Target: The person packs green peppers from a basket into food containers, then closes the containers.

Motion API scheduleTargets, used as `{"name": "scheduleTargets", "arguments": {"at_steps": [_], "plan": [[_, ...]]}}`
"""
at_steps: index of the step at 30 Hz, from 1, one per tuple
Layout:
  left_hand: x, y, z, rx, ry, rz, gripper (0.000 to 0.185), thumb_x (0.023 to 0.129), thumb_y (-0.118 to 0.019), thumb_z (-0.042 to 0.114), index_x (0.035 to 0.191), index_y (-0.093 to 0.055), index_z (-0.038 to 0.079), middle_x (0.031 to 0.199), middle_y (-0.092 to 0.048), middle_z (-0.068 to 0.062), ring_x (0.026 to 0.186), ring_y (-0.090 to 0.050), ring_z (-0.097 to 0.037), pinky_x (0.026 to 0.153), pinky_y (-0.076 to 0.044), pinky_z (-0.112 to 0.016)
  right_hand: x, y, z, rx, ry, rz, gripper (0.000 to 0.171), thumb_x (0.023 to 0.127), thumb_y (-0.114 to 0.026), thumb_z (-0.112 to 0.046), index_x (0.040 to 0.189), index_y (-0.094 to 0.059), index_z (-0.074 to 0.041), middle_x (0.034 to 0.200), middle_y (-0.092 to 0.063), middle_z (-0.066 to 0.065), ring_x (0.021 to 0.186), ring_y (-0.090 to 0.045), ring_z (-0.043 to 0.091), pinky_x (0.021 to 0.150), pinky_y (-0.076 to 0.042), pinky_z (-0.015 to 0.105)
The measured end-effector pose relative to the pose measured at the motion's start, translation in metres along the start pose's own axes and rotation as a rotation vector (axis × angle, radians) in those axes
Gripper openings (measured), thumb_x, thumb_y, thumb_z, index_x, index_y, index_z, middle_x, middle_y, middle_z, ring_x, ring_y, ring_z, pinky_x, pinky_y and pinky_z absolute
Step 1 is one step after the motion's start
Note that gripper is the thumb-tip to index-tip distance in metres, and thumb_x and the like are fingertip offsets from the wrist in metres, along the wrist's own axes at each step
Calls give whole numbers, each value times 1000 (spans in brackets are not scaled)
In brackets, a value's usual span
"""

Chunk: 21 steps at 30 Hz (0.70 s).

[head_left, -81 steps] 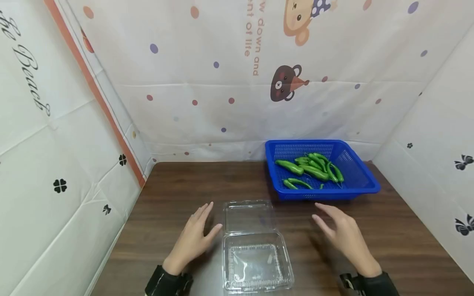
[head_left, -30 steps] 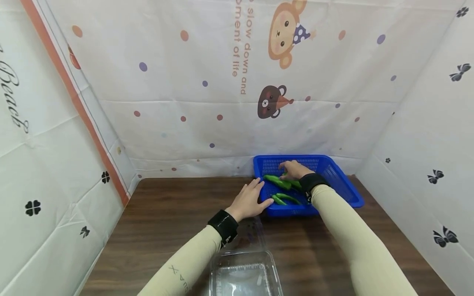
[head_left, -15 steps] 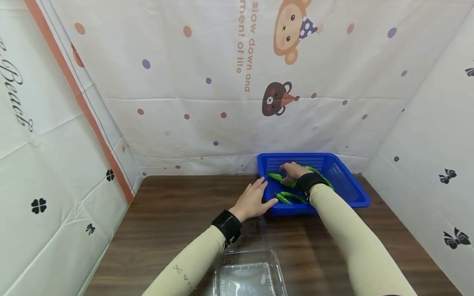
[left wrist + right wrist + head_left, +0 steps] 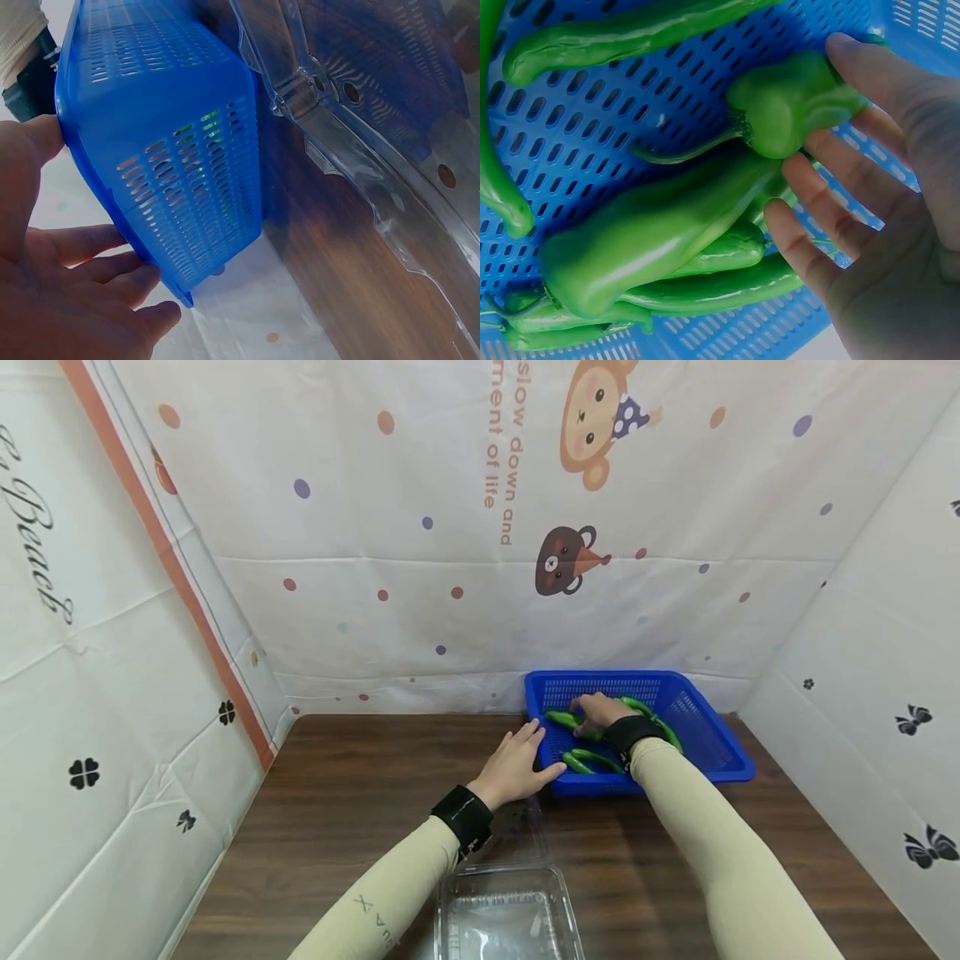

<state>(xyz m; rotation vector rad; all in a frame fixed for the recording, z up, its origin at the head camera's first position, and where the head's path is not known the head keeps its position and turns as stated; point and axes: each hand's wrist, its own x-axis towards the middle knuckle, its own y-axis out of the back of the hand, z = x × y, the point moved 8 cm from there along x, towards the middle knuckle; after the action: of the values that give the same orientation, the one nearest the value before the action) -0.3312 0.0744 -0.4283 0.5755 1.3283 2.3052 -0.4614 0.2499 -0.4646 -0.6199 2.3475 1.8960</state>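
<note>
Green peppers [image 4: 592, 758] lie in the blue basket [image 4: 712, 739] at the far right of the tabletop [image 4: 345, 802]. From the head camera, your right hand [image 4: 596, 710] reaches into the basket and rests on the peppers near its left wall. Your left hand [image 4: 517, 766] lies against the basket's near left corner, fingers straight and slightly spread. A clear plastic clamshell box [image 4: 510, 914] sits open on the tabletop near you, between your forearms.

In the left wrist view, your left hand [image 4: 52, 300] shows its fingers [image 4: 112, 289] straight and touching the basket's [image 4: 180, 150] perforated outer wall near a corner. The clamshell's clear lid [image 4: 360, 112] lies just beside the basket on the wood.

In the right wrist view, your right hand [image 4: 877, 195] has its fingers [image 4: 810, 187] nearly straight and apart, touching the top of a short green pepper [image 4: 795, 105]. Under it lie a thicker pepper [image 4: 652, 232] and several slim ones on the basket floor [image 4: 577, 127].
</note>
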Motion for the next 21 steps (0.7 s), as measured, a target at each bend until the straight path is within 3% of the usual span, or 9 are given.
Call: {"name": "scheduleTargets", "arguments": {"at_steps": [6, 13, 21], "plan": [[-1, -3, 0, -2, -11, -1, 75, 103, -57, 52, 155, -42, -1, 164, -33, -18, 152, -33, -28, 124, -24, -52, -4, -5, 0, 16, 11, 6, 55, 96, -76, -22, 145, -58, -5, 145, -50, 31, 130, -51, 48, 93, -54, 58], [0, -7, 0, 6, -19, 3, 75, 103, -56, 52, 154, -43, -1, 164, -33, -18, 152, -33, -28, 123, -25, -54, -6, -5, 2, 11, 25, 47, 53, 95, -77, -21, 142, -60, -4, 138, -58, 28, 123, -58, 44, 91, -55, 55], [1, -2, -1, 0, -11, 14, 75, 103, -54, 54, 156, -42, 2, 165, -32, -15, 154, -28, -27, 124, -22, -56, -18, 18, -4, 22, 64, 91, 51, 96, -75, -18, 142, -59, -2, 136, -59, 28, 122, -58, 45, 93, -54, 57]]}}
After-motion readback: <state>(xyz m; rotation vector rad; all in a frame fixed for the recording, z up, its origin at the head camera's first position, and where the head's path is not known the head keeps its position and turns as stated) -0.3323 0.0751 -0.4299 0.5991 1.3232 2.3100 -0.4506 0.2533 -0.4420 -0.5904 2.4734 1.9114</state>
